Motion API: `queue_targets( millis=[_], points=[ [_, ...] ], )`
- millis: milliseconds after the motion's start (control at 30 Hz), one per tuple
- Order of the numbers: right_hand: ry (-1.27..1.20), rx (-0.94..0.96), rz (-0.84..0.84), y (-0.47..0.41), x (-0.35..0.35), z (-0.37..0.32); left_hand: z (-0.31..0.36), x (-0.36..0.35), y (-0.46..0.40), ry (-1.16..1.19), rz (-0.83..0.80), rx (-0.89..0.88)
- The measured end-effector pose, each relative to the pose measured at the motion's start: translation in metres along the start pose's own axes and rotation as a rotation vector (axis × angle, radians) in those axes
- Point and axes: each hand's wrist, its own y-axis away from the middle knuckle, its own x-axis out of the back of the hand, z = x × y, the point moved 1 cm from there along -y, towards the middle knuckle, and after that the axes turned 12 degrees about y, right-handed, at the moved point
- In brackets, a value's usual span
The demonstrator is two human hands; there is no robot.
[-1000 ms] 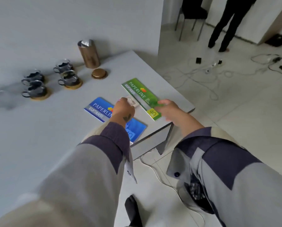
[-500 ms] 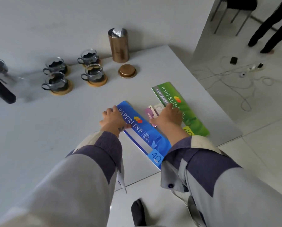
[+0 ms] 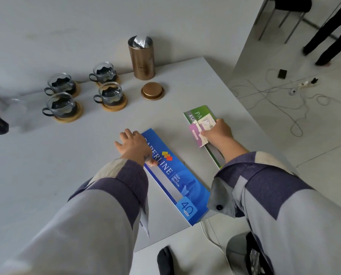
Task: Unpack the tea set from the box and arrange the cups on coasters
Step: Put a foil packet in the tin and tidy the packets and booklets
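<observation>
On a grey table point(image 3: 46, 175) against a grey wall point(image 3: 66, 26), a blue booklet point(image 3: 177, 175) is pressed by the flat left hand point(image 3: 135, 147) and cards point(image 3: 202, 127) are pinched by the right hand point(image 3: 218, 132), over a tiled floor point(image 3: 314, 116) strewn with cables point(image 3: 284, 108).

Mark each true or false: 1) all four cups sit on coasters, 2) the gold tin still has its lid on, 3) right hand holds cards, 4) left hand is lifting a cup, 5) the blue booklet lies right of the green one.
1) True: each of the four glass cups stands on a wooden coaster.
2) False: the lid lies on the table beside the open gold tin.
3) True: the right hand grips small cards over the green booklet.
4) False: the left hand rests on the blue booklet.
5) False: the blue booklet lies left of the green one.
</observation>
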Motion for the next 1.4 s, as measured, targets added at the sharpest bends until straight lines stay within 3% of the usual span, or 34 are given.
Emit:
queue_targets(
  millis=[233, 400, 600, 767, 967, 1167, 1267, 1400],
  points=[
    [0.094, -0.146, -0.060, -0.009, 0.001, 0.007, 0.000, 0.003, -0.004, 0.080, -0.032, -0.007],
    [0.154, -0.237, -0.007, -0.012, 0.006, 0.009, -0.004, 0.003, 0.001, 0.170, -0.042, -0.036],
    [0.216, -0.149, 0.030, -0.010, 0.015, 0.009, 0.004, 0.004, 0.003, 0.835, -0.087, -0.022],
    [0.011, -0.071, -0.035, -0.009, 0.019, 0.004, 0.018, 0.008, 0.004, 1.250, -0.395, 0.146],
    [-0.089, 0.027, -0.182, -0.026, 0.034, 0.001, 0.046, 0.016, -0.009, 1.375, -0.244, 0.261],
    [-0.348, 0.121, -0.205, -0.075, 0.089, -0.026, 0.108, 0.046, -0.049, 1.355, -0.161, 0.059],
    [-0.525, 0.124, -0.252, -0.110, 0.109, -0.049, 0.141, 0.070, -0.085, 1.458, -0.083, 0.051],
    [-0.534, 0.210, -0.300, -0.150, 0.107, -0.078, 0.179, 0.096, -0.135, 1.646, -0.091, 0.077]
  ],
)
